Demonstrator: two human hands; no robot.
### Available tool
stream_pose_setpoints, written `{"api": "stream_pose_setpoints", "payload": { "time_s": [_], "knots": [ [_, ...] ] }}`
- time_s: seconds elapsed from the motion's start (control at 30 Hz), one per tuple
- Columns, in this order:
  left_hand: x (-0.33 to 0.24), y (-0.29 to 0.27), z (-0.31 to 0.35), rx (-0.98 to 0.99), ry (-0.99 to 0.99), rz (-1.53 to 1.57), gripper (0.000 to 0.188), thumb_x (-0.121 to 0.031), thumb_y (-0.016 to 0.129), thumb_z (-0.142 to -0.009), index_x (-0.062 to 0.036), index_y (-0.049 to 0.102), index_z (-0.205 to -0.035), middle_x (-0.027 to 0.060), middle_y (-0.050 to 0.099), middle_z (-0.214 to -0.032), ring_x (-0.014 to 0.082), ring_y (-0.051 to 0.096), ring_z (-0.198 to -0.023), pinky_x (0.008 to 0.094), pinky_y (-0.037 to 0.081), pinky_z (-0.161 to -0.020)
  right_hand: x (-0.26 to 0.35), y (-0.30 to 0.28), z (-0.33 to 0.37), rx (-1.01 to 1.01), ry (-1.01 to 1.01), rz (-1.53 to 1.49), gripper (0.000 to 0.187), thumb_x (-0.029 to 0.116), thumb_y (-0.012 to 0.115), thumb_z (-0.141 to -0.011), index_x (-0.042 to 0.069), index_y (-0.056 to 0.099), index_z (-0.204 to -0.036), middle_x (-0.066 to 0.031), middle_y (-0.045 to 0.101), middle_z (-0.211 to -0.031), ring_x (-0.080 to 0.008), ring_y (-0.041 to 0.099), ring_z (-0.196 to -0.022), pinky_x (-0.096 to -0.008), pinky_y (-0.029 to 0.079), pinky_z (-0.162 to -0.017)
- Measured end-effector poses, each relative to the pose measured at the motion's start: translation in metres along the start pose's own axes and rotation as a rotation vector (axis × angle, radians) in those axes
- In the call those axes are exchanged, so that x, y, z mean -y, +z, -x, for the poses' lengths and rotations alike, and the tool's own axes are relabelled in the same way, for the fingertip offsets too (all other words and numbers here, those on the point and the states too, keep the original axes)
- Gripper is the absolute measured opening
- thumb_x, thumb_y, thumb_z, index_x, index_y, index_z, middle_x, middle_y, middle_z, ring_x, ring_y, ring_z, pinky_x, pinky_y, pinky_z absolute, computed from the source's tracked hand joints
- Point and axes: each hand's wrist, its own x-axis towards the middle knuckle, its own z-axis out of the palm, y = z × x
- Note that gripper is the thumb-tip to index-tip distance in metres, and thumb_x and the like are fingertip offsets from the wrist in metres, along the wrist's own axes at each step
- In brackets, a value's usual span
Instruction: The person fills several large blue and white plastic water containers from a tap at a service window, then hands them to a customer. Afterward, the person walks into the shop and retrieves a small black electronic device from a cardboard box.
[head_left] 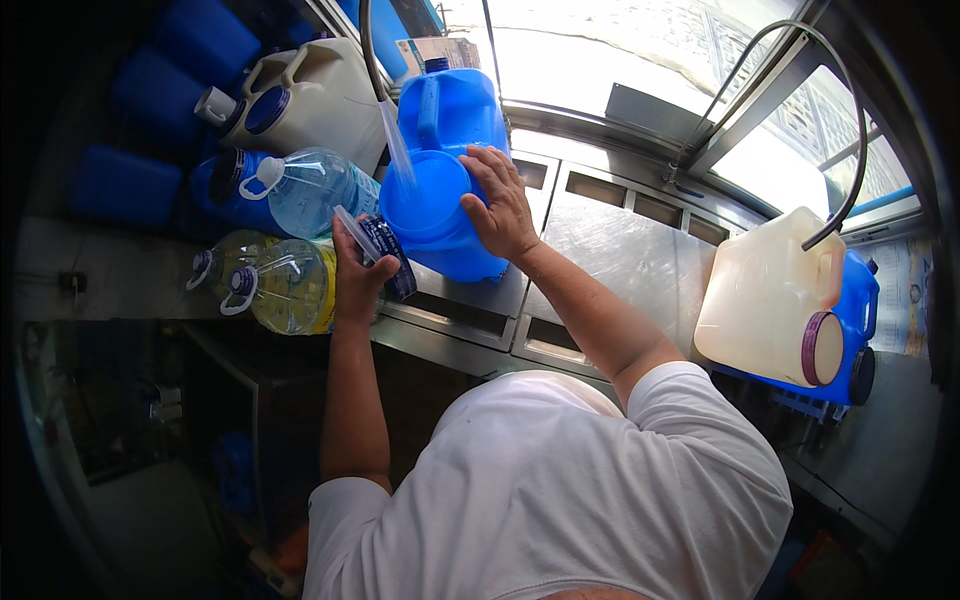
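Note:
A blue water jug stands on a steel counter with its wide mouth toward me. A thin stream of water falls from a dark hose into that mouth. My right hand rests on the jug's rim and side, steadying it. My left hand holds a dark blue lid just to the left of the jug's mouth.
To the left lie clear and yellowish bottles, a cream canister and blue containers. At the right a cream jug with a purple cap sits under a second hose, with a blue jug behind it.

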Motion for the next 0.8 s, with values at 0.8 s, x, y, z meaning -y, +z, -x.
{"api": "stream_pose_setpoints", "payload": {
  "time_s": [0.8],
  "knots": [
    [-0.001,0.008,0.001,-0.062,0.019,-0.057,0.135,-0.058,0.09,-0.059,-0.0017,0.011,-0.153,0.0151,0.037,-0.14,0.0255,0.045,-0.127,0.0381,0.043,-0.105,-0.201,0.023,-0.037,0.372,0.638,0.117,0.051,0.032,0.051,-0.095,0.006,0.052,-0.138,-0.0197,0.058,-0.136,-0.0345,0.054,-0.127,-0.0437,0.041,-0.107]
  ]
}}
